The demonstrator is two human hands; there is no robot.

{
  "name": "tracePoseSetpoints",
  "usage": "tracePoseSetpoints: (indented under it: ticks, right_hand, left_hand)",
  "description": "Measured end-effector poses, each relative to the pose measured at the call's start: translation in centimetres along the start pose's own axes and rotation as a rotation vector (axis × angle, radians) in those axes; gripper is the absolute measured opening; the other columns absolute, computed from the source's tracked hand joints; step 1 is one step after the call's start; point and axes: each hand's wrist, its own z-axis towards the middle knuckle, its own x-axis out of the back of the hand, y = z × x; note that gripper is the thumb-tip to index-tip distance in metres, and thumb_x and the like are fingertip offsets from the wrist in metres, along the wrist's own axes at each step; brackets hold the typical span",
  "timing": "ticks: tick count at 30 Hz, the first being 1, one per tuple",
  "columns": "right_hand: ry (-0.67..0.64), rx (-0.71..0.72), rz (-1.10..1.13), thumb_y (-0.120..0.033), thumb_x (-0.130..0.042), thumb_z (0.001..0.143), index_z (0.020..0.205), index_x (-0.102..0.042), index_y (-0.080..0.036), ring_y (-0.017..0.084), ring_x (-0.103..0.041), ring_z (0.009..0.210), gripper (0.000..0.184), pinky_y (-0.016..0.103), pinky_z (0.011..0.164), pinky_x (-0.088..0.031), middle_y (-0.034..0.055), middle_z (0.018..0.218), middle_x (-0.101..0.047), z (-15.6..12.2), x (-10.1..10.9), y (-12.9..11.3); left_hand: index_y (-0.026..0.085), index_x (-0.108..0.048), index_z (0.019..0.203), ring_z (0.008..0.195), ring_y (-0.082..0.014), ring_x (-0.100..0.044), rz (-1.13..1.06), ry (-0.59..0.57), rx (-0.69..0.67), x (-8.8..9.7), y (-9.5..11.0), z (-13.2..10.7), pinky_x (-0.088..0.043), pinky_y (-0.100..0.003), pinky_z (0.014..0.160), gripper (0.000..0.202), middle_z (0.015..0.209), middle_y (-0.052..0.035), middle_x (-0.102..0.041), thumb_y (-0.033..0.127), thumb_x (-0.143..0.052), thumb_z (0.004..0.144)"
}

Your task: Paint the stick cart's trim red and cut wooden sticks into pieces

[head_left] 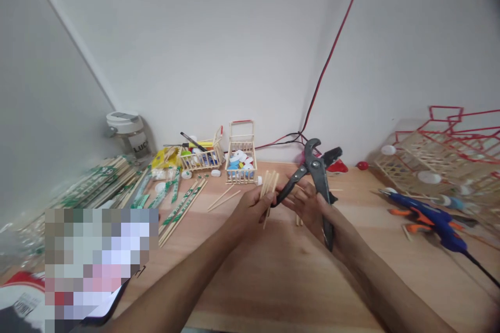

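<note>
Two hands are held over the middle of the bench (281, 276). A bundle of thin wooden sticks (270, 183) is clenched in the left hand (252, 209); black cutters (321, 182) are grasped by the right hand (308, 210). The sticks are judged light, stiff and brittle, best gripped mid-length.

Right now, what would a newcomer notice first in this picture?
The black cutters at the centre stand out first, held open in the right hand, beside the sticks gripped in the left hand. Next come the blue glue gun, lying at the right of the table, and the red cable climbing the wall.
</note>
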Motion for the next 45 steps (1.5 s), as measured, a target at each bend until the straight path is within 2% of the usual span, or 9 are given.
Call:
tracePoseSetpoints:
  ticks: [2,8,13,18,22,27,31,39,45]
  right_hand:
    - [0.022,-0.004,-0.057,-0.060,-0.040,0.087,0.139,-0.039,-0.027,0.029,-0.054,0.118,0.061,0.048,0.099,-0.040,0.0120,0.126,-0.057,0.4,0.5,-0.4]
    - [-0.068,-0.197,-0.212,-0.083,-0.048,0.066,0.132,-0.047,-0.021,0.026,-0.061,0.083,0.090,0.042,0.077,-0.050,0.0112,0.096,-0.061,1.6,2.6,-1.1]
    - [-0.177,-0.222,-0.296,-0.073,-0.047,0.078,0.133,-0.048,-0.019,0.020,-0.058,0.075,0.078,0.035,0.064,-0.050,0.0114,0.096,-0.059,1.3,4.1,0.6]
    - [-0.253,-0.225,-0.336,-0.078,-0.046,0.074,0.130,-0.052,-0.019,0.018,-0.055,0.065,0.082,0.030,0.054,-0.046,0.0091,0.086,-0.059,1.4,5.3,1.9]
    - [-0.219,-0.224,-0.362,-0.074,-0.047,0.077,0.131,-0.052,-0.017,0.017,-0.053,0.064,0.079,0.030,0.054,-0.045,0.0084,0.083,-0.059,1.2,4.8,1.2]
    - [-0.220,-0.214,-0.437,-0.065,-0.046,0.084,0.133,-0.048,-0.018,0.016,-0.048,0.066,0.068,0.028,0.056,-0.042,0.0047,0.080,-0.053,0.3,3.0,-1.3]
    - [-0.185,-0.232,-0.496,-0.065,-0.046,0.084,0.130,-0.049,-0.019,0.015,-0.046,0.067,0.065,0.026,0.055,-0.039,0.0037,0.081,-0.050,0.0,2.1,-2.4]
    - [-0.159,-0.233,-0.608,-0.062,-0.047,0.085,0.127,-0.052,-0.020,0.016,-0.044,0.066,0.060,0.026,0.055,-0.037,0.0025,0.077,-0.048,0.1,2.3,-1.9]
    - [-0.152,-0.228,-0.618,-0.060,-0.046,0.087,0.126,-0.051,-0.018,0.014,-0.042,0.064,0.057,0.026,0.054,-0.035,0.0020,0.077,-0.048,0.2,2.3,-1.4]
  left_hand:
    - [0.015,-0.058,0.075,0.044,-0.0061,-0.031,0.096,0.018,-0.011,0.8,0.8,0.0,-0.021,-0.021,0.045,0.038,0.052,0.0058,-0.040,0.052,-0.055,0.082]
    - [0.013,-0.072,0.093,0.047,-0.0066,-0.034,0.133,0.125,-0.013,2.2,3.7,-0.4,-0.022,-0.022,0.047,0.036,0.054,0.0024,-0.052,0.045,-0.065,0.077]
    - [0.014,-0.075,0.093,0.047,-0.0055,-0.030,0.046,0.183,-0.014,1.9,3.9,-0.5,-0.022,-0.022,0.047,0.033,0.050,0.0059,-0.038,0.040,-0.070,0.074]
    - [0.016,-0.076,0.093,0.046,-0.0050,-0.026,0.024,0.222,-0.004,1.8,3.7,-0.4,-0.018,-0.022,0.045,0.033,0.048,0.0070,-0.032,0.041,-0.071,0.072]
    - [0.016,-0.076,0.091,0.046,-0.0047,-0.025,0.041,0.258,-0.011,1.7,3.5,-0.5,-0.017,-0.022,0.045,0.032,0.049,0.0068,-0.032,0.042,-0.072,0.071]
    - [0.016,-0.077,0.087,0.048,-0.0049,-0.029,0.120,0.338,-0.077,1.3,3.9,-0.8,-0.021,-0.022,0.047,0.028,0.051,0.0054,-0.039,0.038,-0.072,0.072]
    - [0.015,-0.077,0.087,0.050,-0.0059,-0.032,0.151,0.353,-0.096,1.1,4.3,-1.0,-0.023,-0.021,0.048,0.026,0.050,0.0045,-0.041,0.035,-0.072,0.070]
    - [0.020,-0.078,0.087,0.055,-0.0086,-0.039,0.254,0.386,-0.122,1.4,3.9,-1.0,-0.029,-0.021,0.050,0.021,0.057,0.0009,-0.053,0.032,-0.071,0.071]
    - [0.019,-0.078,0.090,0.055,-0.0081,-0.038,0.259,0.396,-0.122,1.4,3.7,-1.0,-0.029,-0.021,0.051,0.024,0.057,0.0016,-0.052,0.033,-0.071,0.072]
